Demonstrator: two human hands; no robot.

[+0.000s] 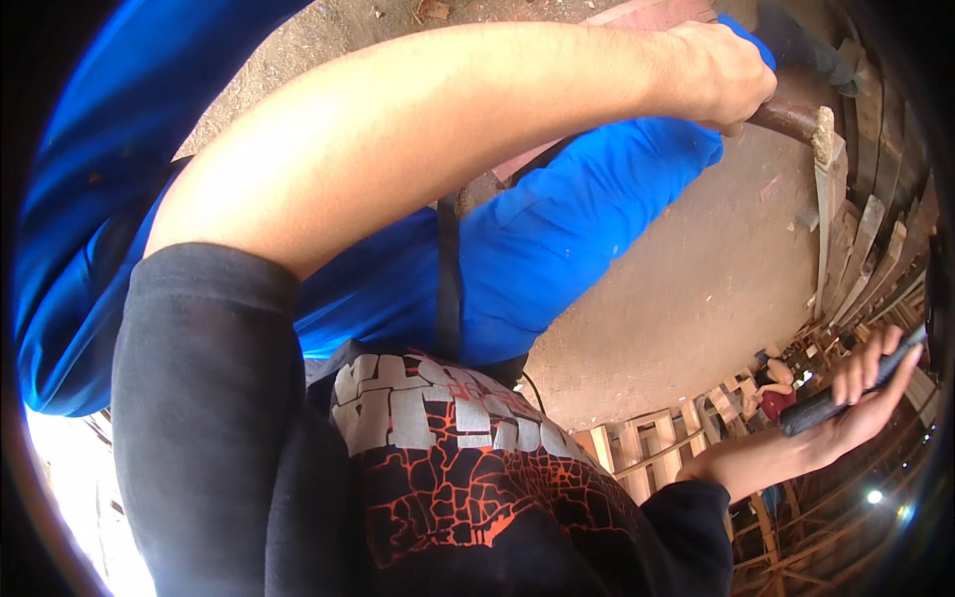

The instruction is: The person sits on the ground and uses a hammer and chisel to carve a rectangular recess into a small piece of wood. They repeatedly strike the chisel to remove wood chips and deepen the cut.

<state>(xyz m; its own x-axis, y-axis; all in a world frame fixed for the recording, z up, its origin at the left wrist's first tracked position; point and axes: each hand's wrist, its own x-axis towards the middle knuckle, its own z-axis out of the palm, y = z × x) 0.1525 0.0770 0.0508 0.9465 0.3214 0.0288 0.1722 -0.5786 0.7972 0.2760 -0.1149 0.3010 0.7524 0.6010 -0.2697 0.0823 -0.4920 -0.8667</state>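
My left hand [724, 78], at the end of a bare forearm that reaches across the upper part of the view, is closed with its fingers curled under. Past its knuckles shows a short dark brown piece [791, 117]; whether the fingers grip it is hidden. A reddish wooden board [652, 14] lies just behind this hand, above my blue-clad leg [587, 214]. At the lower right, raised away from the left, my right hand [860, 393] is wrapped round a black-handled tool [811, 413]. Its grey shaft runs into the dark rim, where its head cannot be made out.
Upright and leaning wooden planks [865, 219] line the right side. Slatted wooden frames or pallets [652, 448] stand beyond the dirt floor [686, 298]. Another person in a dark red top [774, 403] is far off near the frames. Small scraps lie on the ground.
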